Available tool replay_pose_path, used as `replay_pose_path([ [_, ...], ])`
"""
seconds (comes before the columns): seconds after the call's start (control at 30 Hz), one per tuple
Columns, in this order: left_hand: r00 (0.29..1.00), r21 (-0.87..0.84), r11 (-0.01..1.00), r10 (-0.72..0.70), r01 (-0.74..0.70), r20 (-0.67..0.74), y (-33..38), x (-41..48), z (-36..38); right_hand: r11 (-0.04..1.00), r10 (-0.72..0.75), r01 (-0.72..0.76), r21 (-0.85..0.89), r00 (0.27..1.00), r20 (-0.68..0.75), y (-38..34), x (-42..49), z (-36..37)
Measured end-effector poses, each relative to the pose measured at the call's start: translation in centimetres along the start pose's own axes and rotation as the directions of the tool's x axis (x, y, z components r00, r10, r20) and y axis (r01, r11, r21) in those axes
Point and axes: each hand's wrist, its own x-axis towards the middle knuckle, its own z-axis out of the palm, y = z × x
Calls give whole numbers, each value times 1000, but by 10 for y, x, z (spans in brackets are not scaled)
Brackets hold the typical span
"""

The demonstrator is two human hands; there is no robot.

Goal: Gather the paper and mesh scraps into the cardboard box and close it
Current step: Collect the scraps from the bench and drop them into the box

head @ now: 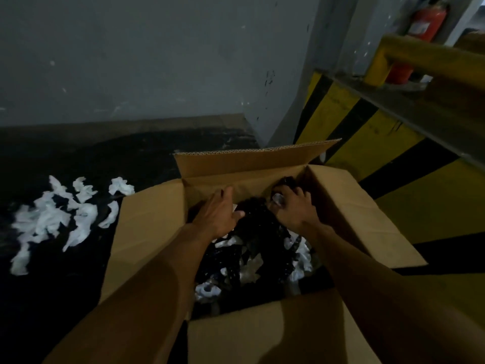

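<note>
One cardboard box [341, 200] is seen on the dark floor [52, 298], with its four flaps folded outward. Two hands are reached into it. The left hand [219, 215] is laid palm down, fingers fairly straight, on the heap of black mesh [259, 224] that fills the middle of the box; nothing is gripped by it. The right hand [295, 207] is placed near the far right corner of the box, at the edge of the mesh heap, and its fingers are curled round one pale crumpled scrap [278, 202]. Several white bits [301, 256] are mixed into the mesh nearer the person. Outside the box, to its left, a loose cluster of paper scraps [52, 219] is spread on the floor, well apart from both hands; roughly a dozen are made out, though an exact count cannot be given. One red fire extinguisher [427, 22] is seen at upper right.
</note>
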Motion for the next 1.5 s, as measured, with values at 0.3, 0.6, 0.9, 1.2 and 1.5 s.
replay_pose_path([
  [0.3, 994, 99, 991, -80, 87, -74, 10, -7, -1, 992, -112, 113, 59, 994, -21, 16, 8, -15],
  [0.6, 955, 78, 995, -42, 67, -293, 17, -47, -17, 973, -225, 226, 38, 974, -27, 12, -14, -28],
  [0.9, 894, 3, 996, -81, 92, -441, 8, -107, -43, 960, -245, 268, 79, 944, -223, -24, -57, -20],
  [1.2, 822, 26, 996, -55, 84, -567, -63, -214, -94, 906, -307, 373, 202, 905, -295, -138, -138, 25],
  [1.5, 759, 17, 976, -157, 215, -632, -197, -357, -145, 858, -406, 463, 222, 876, -260, -280, -239, 119],
])
